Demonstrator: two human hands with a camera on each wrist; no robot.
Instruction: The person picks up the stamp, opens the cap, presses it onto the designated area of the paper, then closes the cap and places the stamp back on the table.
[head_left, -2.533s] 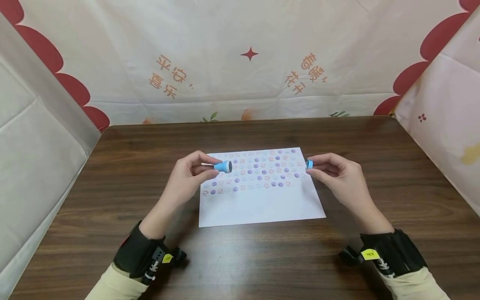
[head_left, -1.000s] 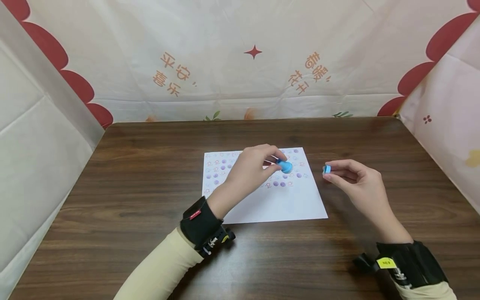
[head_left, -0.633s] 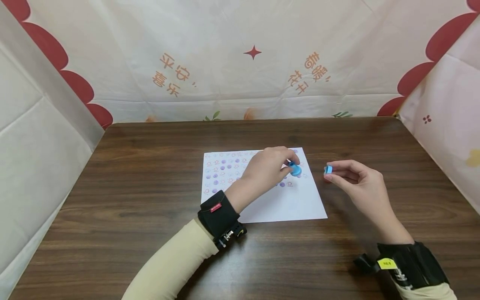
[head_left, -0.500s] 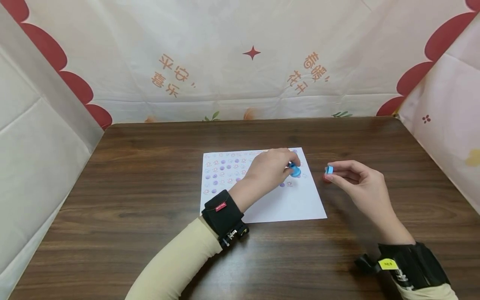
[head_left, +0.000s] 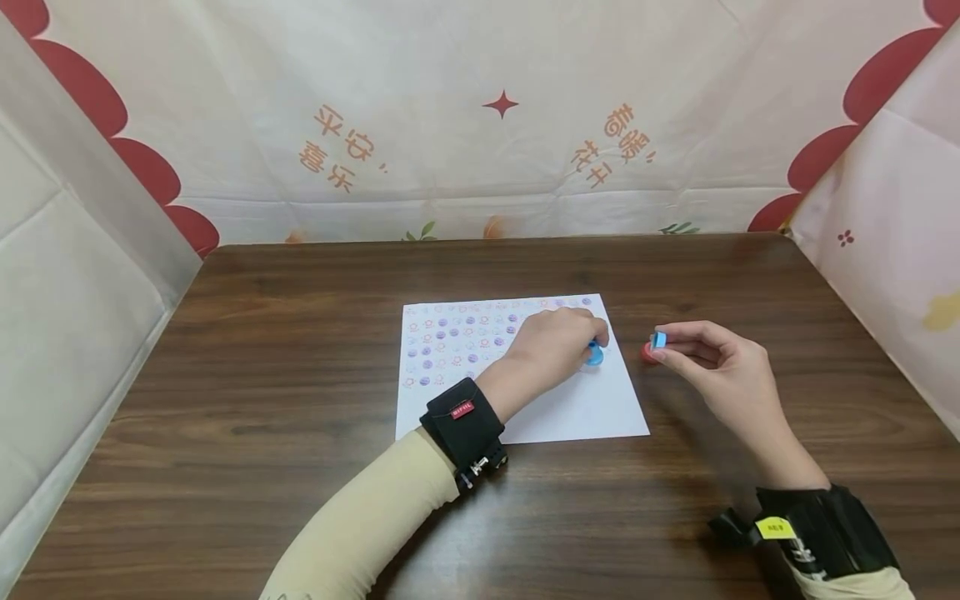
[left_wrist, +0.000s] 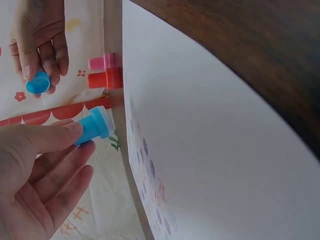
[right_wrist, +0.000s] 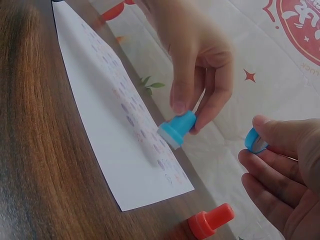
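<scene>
My left hand [head_left: 551, 346] pinches a blue self-inking stamp [head_left: 595, 355] between thumb and fingers, over the right part of a white sheet of paper [head_left: 570, 417]. In the left wrist view the uncapped pale face of the stamp [left_wrist: 92, 126] points toward the sheet, with a small gap between them. Rows of small purple, red and blue prints fill the far half of the sheet. Right of the paper, my right hand [head_left: 720, 367] holds a small blue cap [head_left: 659, 339] by thumb and fingertips, raised above the table. Its hollow side shows in the left wrist view.
A red stamp [head_left: 648, 353] stands on the brown wooden table [head_left: 225, 400] just right of the paper, partly hidden by my right fingers. Beside it, a pink stamp [left_wrist: 102, 62] shows in the left wrist view. Printed cloth [head_left: 450, 150] hangs behind the table and along both sides.
My left hand has carried the blue stamp rightward across the sheet and turned its face downward. My right hand, still holding the cap, has shifted slightly right, then stayed nearly still.
</scene>
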